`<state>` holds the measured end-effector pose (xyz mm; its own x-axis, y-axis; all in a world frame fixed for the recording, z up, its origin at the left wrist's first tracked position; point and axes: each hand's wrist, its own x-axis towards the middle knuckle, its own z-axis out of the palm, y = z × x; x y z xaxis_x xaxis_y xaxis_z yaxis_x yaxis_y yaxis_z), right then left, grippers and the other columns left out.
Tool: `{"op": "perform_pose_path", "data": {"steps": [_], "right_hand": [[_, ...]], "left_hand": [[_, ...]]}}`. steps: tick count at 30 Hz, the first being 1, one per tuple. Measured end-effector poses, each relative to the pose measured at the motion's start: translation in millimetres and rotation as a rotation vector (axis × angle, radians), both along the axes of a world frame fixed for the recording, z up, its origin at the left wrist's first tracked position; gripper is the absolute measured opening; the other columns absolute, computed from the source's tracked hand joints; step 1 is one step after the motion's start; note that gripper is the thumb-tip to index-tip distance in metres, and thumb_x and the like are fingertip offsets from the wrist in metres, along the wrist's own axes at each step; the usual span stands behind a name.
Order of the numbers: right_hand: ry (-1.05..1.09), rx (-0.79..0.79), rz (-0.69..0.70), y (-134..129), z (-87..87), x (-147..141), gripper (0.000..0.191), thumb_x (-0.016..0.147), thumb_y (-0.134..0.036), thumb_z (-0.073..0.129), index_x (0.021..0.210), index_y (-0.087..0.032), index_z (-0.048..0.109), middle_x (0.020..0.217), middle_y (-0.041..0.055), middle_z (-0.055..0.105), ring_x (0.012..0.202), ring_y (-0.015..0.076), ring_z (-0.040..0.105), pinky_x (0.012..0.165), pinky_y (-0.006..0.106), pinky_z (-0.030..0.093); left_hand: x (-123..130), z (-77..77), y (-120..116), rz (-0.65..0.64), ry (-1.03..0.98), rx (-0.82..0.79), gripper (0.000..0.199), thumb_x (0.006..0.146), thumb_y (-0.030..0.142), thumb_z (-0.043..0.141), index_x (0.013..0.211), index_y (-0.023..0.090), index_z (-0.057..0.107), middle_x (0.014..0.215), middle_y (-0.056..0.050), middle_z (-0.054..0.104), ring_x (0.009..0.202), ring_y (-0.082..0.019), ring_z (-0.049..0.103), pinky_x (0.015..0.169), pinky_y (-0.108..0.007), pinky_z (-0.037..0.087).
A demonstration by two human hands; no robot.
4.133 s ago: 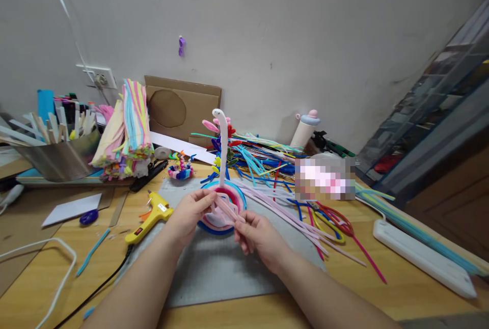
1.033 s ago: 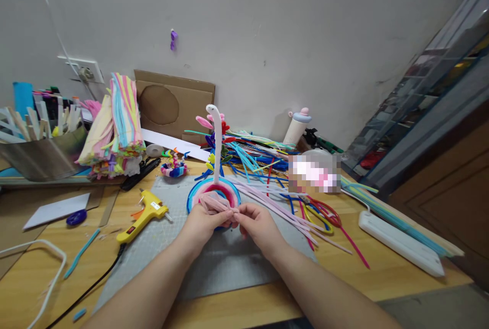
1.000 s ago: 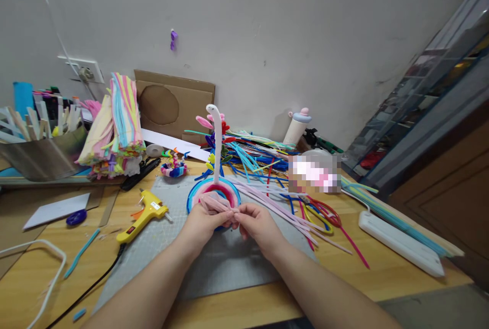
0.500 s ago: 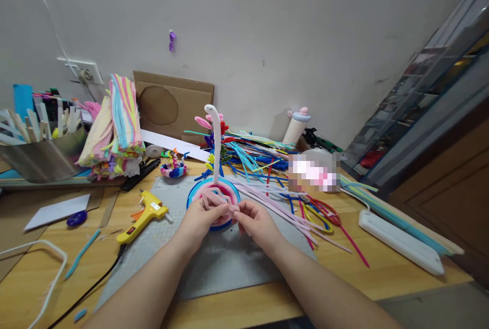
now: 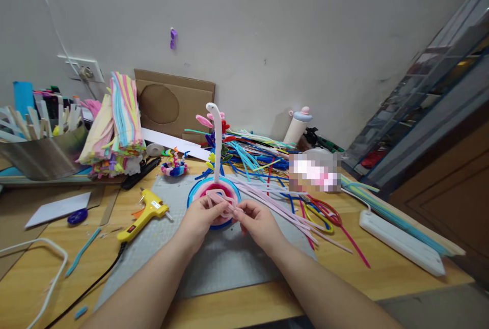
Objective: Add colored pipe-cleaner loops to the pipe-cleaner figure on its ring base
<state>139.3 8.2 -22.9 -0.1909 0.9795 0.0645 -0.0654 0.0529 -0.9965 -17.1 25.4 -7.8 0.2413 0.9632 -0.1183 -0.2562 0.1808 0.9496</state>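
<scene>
Between my two hands is a loop of pale pink pipe cleaner (image 5: 220, 197). My left hand (image 5: 201, 218) pinches its near side between thumb and fingers. Closed on its right end, my right hand (image 5: 252, 221) meets the left at the fingertips. Just behind and below them sits a round piece with blue, pink and red rings (image 5: 194, 191), partly hidden by the hands. A white fuzzy stalk with a curved, eyed head (image 5: 217, 145) stands upright from it. Pink, red, purple and yellow fuzzy shapes show behind the stalk.
A yellow glue gun (image 5: 147, 214) lies left on the grey cutting mat (image 5: 229, 278). Pale pink pipe cleaners (image 5: 278, 207) and scissors (image 5: 321, 217) lie right, near a white power strip (image 5: 401, 242). Bundled pipe cleaners (image 5: 126, 110), a metal bowl (image 5: 46, 156) and cardboard (image 5: 191, 100) stand behind.
The pink pipe cleaner loop has shifted slightly right and turned a little between my fingers. Both hands keep their grip in nearly the same place.
</scene>
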Motion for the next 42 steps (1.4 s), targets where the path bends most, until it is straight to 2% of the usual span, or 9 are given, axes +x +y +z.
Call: {"op": "perform_pose_path", "data": {"steps": [3,9,13,18,23,25,28,35,42], "right_hand": [[0.026,-0.07,0.048,-0.2,2.0,0.5,0.031,0.072,-0.046,0.063,0.078,-0.016,0.058,0.063,-0.0019,0.06,0.042,0.0053,0.044,0.039,0.017,0.034],[0.128,-0.27,0.177,-1.6,8.4,4.4,0.034,0.072,-0.047,0.064,0.078,-0.014,0.058,0.068,0.0005,0.063,0.038,0.0034,0.044,0.034,0.016,0.021],[0.187,-0.308,0.181,-1.3,8.6,4.2,0.031,0.07,-0.042,0.067,0.076,-0.013,0.059,0.063,-0.0008,0.06,0.038,0.0026,0.041,0.035,0.016,0.023],[0.077,-0.218,0.128,-1.4,12.3,3.2,0.03,0.073,-0.043,0.063,0.075,-0.013,0.059,0.063,-0.001,0.06,0.037,0.0034,0.04,0.036,0.017,0.025],[-0.02,-0.059,0.206,-2.1,17.3,4.2,0.03,0.068,-0.04,0.069,0.084,-0.016,0.061,0.072,-0.0004,0.061,0.059,0.0091,0.053,0.053,0.02,0.041],[-0.015,-0.046,0.186,-1.7,15.2,3.9,0.03,0.068,-0.041,0.069,0.083,-0.016,0.061,0.073,0.0002,0.061,0.061,0.0104,0.054,0.055,0.022,0.043],[-0.012,-0.087,0.127,-0.8,9.5,3.3,0.031,0.07,-0.045,0.065,0.076,-0.016,0.059,0.066,-0.0002,0.059,0.052,0.0101,0.053,0.048,0.022,0.041],[-0.067,-0.019,0.043,-0.5,3.1,2.3,0.028,0.072,-0.042,0.063,0.069,-0.017,0.053,0.058,-0.0037,0.052,0.045,0.0079,0.046,0.043,0.02,0.035],[-0.107,0.038,-0.008,-1.9,-1.5,-1.0,0.023,0.075,-0.039,0.062,0.079,-0.017,0.056,0.059,-0.0048,0.05,0.044,0.0062,0.041,0.041,0.018,0.031]], "left_hand": [[-1.3,-0.1,0.5,-0.018,0.015,0.013,0.024,0.064,0.033,0.074,0.077,0.012,0.069,0.072,-0.007,0.069,0.066,-0.017,0.063,0.065,-0.027,0.048],[-3.2,5.5,-0.9,-0.085,0.025,0.029,0.027,0.063,0.034,0.074,0.077,0.012,0.07,0.07,-0.007,0.068,0.066,-0.018,0.062,0.064,-0.026,0.046],[-2.6,10.3,-2.1,-0.117,0.019,0.06,0.023,0.062,0.034,0.075,0.071,0.013,0.07,0.069,-0.006,0.068,0.065,-0.017,0.061,0.065,-0.026,0.046],[-3.6,12.8,-0.3,-0.123,0.057,0.104,0.021,0.062,0.034,0.074,0.066,0.013,0.07,0.066,-0.006,0.067,0.062,-0.018,0.061,0.063,-0.027,0.046],[-3.9,16.4,0.1,-0.116,0.104,0.121,0.02,0.063,0.033,0.073,0.065,0.014,0.07,0.069,-0.008,0.068,0.067,-0.021,0.063,0.068,-0.031,0.048],[-2.5,16.9,-1.1,-0.122,0.111,0.138,0.019,0.062,0.032,0.073,0.061,0.014,0.069,0.068,-0.006,0.067,0.068,-0.02,0.062,0.067,-0.029,0.047],[-0.3,15.6,-2.8,-0.131,0.089,0.127,0.019,0.062,0.033,0.074,0.061,0.014,0.067,0.068,-0.004,0.066,0.065,-0.016,0.06,0.062,-0.026,0.046],[-2.0,10.3,-0.9,-0.003,0.031,0.016,0.029,0.062,0.034,0.075,0.083,0.015,0.069,0.073,-0.005,0.07,0.066,-0.016,0.063,0.065,-0.026,0.046],[-3.4,5.3,1.0,0.022,0.011,0.066,0.023,0.067,0.034,0.071,0.077,0.014,0.068,0.071,-0.006,0.071,0.067,-0.018,0.065,0.068,-0.028,0.048]]}}
